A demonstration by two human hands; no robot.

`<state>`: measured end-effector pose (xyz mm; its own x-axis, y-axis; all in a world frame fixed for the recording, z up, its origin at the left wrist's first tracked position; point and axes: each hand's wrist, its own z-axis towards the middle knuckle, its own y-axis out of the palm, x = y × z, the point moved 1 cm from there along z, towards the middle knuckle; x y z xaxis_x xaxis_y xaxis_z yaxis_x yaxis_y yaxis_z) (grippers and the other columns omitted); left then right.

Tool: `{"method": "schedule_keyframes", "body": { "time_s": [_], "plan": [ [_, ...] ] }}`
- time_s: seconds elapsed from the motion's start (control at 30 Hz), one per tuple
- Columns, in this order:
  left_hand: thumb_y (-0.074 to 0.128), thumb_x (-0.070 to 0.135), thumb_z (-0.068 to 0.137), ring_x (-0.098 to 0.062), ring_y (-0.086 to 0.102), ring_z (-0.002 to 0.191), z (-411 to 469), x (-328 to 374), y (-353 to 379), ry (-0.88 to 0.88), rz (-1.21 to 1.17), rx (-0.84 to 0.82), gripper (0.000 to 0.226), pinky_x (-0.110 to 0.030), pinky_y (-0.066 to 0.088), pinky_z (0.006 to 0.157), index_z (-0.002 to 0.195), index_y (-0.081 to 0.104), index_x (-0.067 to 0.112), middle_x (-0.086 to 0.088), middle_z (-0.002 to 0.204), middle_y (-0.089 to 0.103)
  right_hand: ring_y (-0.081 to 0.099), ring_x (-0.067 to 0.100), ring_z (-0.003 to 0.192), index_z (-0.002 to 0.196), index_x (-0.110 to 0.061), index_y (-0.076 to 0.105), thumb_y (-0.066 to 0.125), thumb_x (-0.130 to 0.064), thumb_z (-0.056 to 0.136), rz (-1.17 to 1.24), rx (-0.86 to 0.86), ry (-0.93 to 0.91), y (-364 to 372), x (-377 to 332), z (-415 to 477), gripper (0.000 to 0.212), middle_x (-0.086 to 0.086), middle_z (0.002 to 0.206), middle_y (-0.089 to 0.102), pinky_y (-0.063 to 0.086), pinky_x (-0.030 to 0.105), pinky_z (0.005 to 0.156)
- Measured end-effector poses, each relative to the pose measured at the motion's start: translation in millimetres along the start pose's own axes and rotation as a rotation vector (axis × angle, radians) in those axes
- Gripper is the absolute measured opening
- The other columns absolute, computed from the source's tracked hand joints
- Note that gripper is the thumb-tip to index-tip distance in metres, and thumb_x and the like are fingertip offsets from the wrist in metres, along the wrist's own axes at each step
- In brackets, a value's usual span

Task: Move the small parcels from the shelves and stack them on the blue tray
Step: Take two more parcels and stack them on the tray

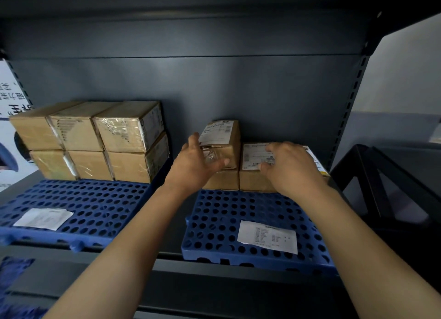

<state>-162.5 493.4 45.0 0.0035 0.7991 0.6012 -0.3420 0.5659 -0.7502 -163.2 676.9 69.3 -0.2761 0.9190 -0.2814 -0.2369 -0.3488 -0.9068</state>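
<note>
The left hand (198, 161) is spread wide, its fingers pressed against the side and front of a small brown cardboard parcel with a white label (220, 137). That parcel sits on top of another plain brown box (222, 179), so the hand seems to be steadying it or getting set to lift it off. The right hand (290, 167) lies flat and open on the top of a wider brown parcel with a white label and a yellow edge (254, 156), just beside the stack. It is not wrapped around the box; it looks like it is holding it still. All three boxes rest at the back of a blue plastic tray full of round holes (214, 223), which also has a white paper slip (267, 237) stuck near the front. On the left, a second blue holey tray (100, 206) holds six brown taped boxes (95, 139), packed tight in two rows so they stay neat. Both trays sit on a dark grey metal shelf (214, 266).
</note>
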Motion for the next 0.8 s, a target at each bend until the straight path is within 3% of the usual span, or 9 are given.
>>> {"method": "schedule_keyframes", "body": {
  "time_s": [0.2,0.33,0.5,0.8],
  "plan": [
    [0.065,0.028,0.085,-0.025,0.05,0.117,-3.8,-3.7,-2.0,0.024,0.009,-0.027,0.08,-0.024,0.037,0.083,0.145,0.014,0.012,-0.012,0.138,0.044,0.051,0.028,0.117,0.127,-0.01,0.055,0.057,-0.028,0.093,0.006,-0.006,-0.017,-4.2,-9.8,-5.1,0.039,0.013,0.125,0.058,0.041,0.04,0.1],
    [0.062,0.013,0.084,-0.027,0.052,0.115,-3.7,-3.9,-1.9,0.063,0.02,-0.018,0.073,-0.025,0.037,0.081,0.143,0.019,0.012,-0.014,0.134,0.047,0.052,0.028,0.116,0.126,-0.009,0.056,0.056,-0.029,0.093,-0.002,-0.012,-0.017,-5.0,-12.7,-8.8,0.038,0.013,0.124,0.058,0.042,0.04,0.1],
    [0.06,0.012,0.086,-0.029,0.052,0.115,-0.9,-4.7,0.0,0.073,0.023,-0.028,0.074,-0.034,0.043,0.089,0.146,0.015,0.014,-0.014,0.137,0.046,0.053,0.027,0.113,0.124,-0.009,0.057,0.057,-0.029,0.093,-0.008,-0.005,-0.019,-6.3,-13.1,-11.9,0.036,0.013,0.121,0.059,0.043,0.039,0.098],
    [0.056,0.007,0.086,-0.019,0.055,0.097,-1.6,-7.3,-0.9,0.062,-0.012,-0.032,0.066,-0.025,0.04,0.073,0.142,0.023,0.016,-0.011,0.122,0.057,0.054,0.027,0.11,0.123,-0.009,0.057,0.055,-0.029,0.094,-0.022,-0.015,-0.032,-5.5,-14.3,-13.5,0.036,0.012,0.119,0.06,0.044,0.038,0.095]
  ]
}}
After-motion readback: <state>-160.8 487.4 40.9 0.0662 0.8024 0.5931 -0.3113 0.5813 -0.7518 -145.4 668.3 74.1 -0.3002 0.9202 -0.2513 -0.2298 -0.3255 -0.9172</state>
